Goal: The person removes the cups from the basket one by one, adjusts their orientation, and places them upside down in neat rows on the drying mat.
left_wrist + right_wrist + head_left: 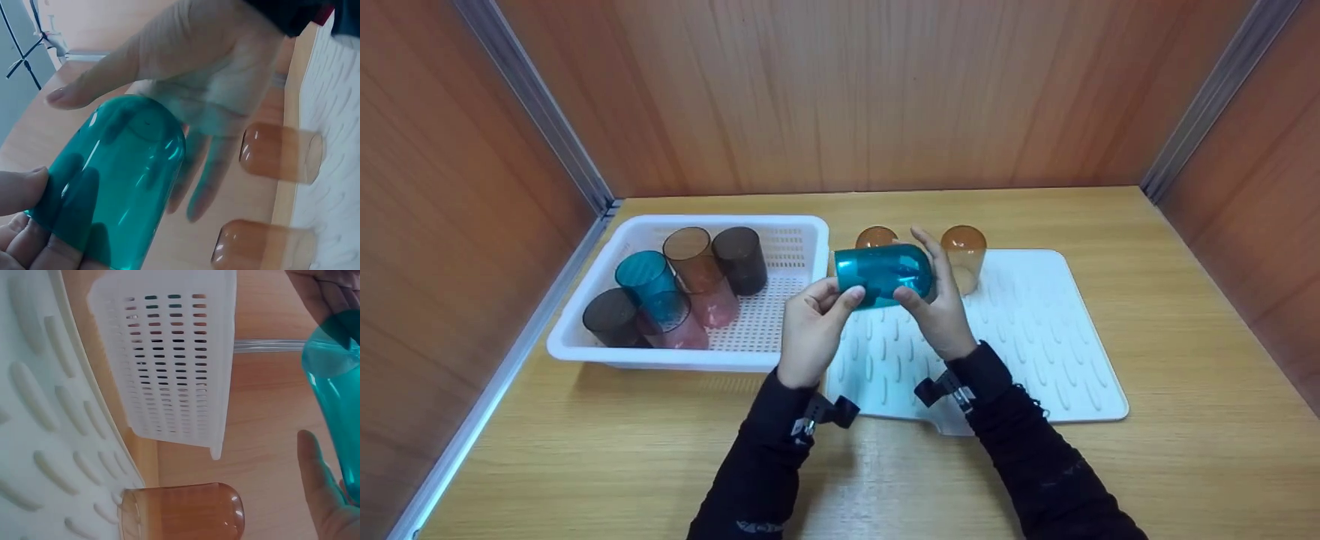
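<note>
A teal see-through tumbler [885, 270] lies sideways in the air above the white ridged draining board [1035, 322]. My left hand [810, 330] pinches it near the rim, thumb in front and fingers behind. Around its rounded base, my right hand [945, 319] is spread, and the left wrist view shows that thumb standing off the tumbler [129, 169]. Behind the hands, two amber tumblers stand upside down along the board's back edge: one [964, 255] beside my right fingers, the other [876, 237] partly hidden by the teal tumbler.
Left of the board, a white perforated basket [675, 360] holds several tumblers: a teal one [646, 276], dark ones such as this grey-brown one [739, 259], and amber and pink ones. Wood-grain panels [847, 97] enclose the table [622, 450] at the back and sides.
</note>
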A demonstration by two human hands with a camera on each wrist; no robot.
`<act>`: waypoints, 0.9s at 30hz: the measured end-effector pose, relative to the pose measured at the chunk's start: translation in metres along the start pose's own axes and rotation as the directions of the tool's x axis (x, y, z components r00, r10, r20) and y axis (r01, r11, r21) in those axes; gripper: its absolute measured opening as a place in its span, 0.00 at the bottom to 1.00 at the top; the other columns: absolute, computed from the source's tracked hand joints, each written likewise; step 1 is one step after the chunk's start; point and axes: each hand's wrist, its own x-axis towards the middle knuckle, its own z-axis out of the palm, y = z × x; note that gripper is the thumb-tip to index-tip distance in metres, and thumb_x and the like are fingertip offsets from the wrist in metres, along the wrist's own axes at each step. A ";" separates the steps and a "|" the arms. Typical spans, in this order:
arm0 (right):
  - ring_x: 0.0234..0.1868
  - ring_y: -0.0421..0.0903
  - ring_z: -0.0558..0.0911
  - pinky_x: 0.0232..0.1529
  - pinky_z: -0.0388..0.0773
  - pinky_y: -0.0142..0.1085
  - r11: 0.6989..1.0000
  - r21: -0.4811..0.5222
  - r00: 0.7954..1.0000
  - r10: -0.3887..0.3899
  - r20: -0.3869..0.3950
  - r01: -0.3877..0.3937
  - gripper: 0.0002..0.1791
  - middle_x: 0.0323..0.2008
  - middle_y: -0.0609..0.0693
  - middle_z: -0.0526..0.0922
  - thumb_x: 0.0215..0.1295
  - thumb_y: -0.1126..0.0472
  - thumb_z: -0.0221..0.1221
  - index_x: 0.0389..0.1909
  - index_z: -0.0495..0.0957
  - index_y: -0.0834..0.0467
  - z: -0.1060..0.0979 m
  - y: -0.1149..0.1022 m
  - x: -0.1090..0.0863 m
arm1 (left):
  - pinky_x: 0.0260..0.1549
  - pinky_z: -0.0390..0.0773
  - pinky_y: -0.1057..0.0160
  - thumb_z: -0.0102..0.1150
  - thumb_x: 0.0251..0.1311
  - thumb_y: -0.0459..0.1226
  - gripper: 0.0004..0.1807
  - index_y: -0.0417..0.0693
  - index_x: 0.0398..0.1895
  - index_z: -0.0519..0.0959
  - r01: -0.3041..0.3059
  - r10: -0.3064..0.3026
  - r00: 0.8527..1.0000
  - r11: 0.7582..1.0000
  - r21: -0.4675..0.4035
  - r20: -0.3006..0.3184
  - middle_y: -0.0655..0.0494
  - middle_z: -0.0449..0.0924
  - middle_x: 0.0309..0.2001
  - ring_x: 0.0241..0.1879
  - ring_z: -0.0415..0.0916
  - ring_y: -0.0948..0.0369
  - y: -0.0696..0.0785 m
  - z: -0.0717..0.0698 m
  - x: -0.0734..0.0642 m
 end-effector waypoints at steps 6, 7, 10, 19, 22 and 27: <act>0.70 0.60 0.71 0.67 0.77 0.53 0.999 -0.036 1.000 -0.025 0.007 0.025 0.66 0.75 0.61 0.68 0.51 0.20 0.67 0.80 0.57 0.58 -0.003 -0.002 -0.002 | 0.56 0.84 0.55 0.63 0.74 0.31 0.12 0.28 0.52 0.84 0.024 -0.024 1.000 1.000 -0.015 -0.006 0.38 0.90 0.47 0.49 0.89 0.54 -0.002 0.006 -0.004; 0.69 0.60 0.72 0.66 0.78 0.51 0.999 -0.043 1.000 -0.025 0.000 0.025 0.65 0.74 0.61 0.69 0.52 0.20 0.67 0.79 0.58 0.58 -0.003 -0.002 -0.003 | 0.56 0.84 0.55 0.63 0.74 0.31 0.13 0.28 0.52 0.84 0.024 -0.024 1.000 1.000 -0.019 -0.011 0.39 0.90 0.47 0.49 0.89 0.54 -0.003 0.007 -0.005; 0.66 0.58 0.73 0.63 0.79 0.46 0.997 -0.071 0.999 -0.028 -0.022 0.027 0.62 0.72 0.61 0.70 0.54 0.21 0.67 0.77 0.59 0.58 -0.005 -0.001 -0.005 | 0.55 0.85 0.56 0.63 0.74 0.32 0.13 0.29 0.53 0.83 0.020 -0.020 0.999 1.000 -0.023 -0.029 0.39 0.90 0.47 0.49 0.89 0.53 -0.007 0.011 -0.008; 0.62 0.57 0.72 0.58 0.80 0.41 0.982 -0.179 0.998 -0.063 -0.032 0.056 0.35 0.68 0.62 0.68 0.75 0.49 0.64 0.73 0.63 0.60 -0.016 -0.007 -0.007 | 0.55 0.84 0.52 0.62 0.74 0.31 0.13 0.27 0.52 0.82 -0.030 0.030 0.999 1.000 -0.008 -0.018 0.38 0.90 0.46 0.51 0.88 0.51 -0.018 0.024 -0.010; 0.63 0.58 0.73 0.57 0.82 0.43 0.979 -0.200 0.998 -0.049 -0.025 0.043 0.30 0.68 0.62 0.68 0.74 0.60 0.62 0.72 0.63 0.61 -0.023 -0.013 -0.008 | 0.55 0.84 0.52 0.62 0.75 0.32 0.13 0.28 0.53 0.83 -0.028 0.028 1.000 0.999 0.024 0.009 0.39 0.90 0.46 0.51 0.88 0.52 -0.021 0.028 -0.009; 0.61 0.57 0.72 0.56 0.79 0.45 0.960 -0.274 0.998 -0.063 -0.002 0.060 0.29 0.68 0.62 0.69 0.72 0.67 0.62 0.71 0.65 0.62 -0.041 -0.021 -0.010 | 0.58 0.83 0.49 0.59 0.77 0.33 0.13 0.30 0.55 0.81 -0.063 0.053 0.994 0.993 0.096 0.096 0.38 0.88 0.52 0.57 0.86 0.48 -0.026 0.035 -0.012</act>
